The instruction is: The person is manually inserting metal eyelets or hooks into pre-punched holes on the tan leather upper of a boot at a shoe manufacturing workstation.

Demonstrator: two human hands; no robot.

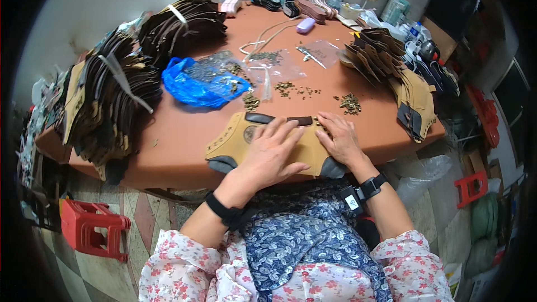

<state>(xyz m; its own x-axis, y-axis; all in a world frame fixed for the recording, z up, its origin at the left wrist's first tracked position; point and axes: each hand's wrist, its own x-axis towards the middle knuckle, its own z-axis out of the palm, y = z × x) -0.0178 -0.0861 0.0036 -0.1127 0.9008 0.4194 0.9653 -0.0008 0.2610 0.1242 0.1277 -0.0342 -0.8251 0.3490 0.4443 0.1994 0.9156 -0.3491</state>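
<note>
A tan leather shoe upper (232, 140) with dark grey ends and a dark top band lies flat at the near edge of the orange table (179, 128). My left hand (272, 154) rests palm down on its middle, fingers spread. My right hand (339, 137) presses on the piece's right part, fingertips at its upper edge where small metal eyelets sit. Neither hand grips anything that I can see. Loose brass eyelets (350, 103) lie just beyond my right hand.
Tall stacks of dark leather pieces (106, 100) crowd the table's left and back. A blue plastic bag (196, 84) and clear bags of eyelets (268, 61) lie mid-table. More tan uppers (414, 98) stack at the right. A red stool (89, 226) stands on the floor at left.
</note>
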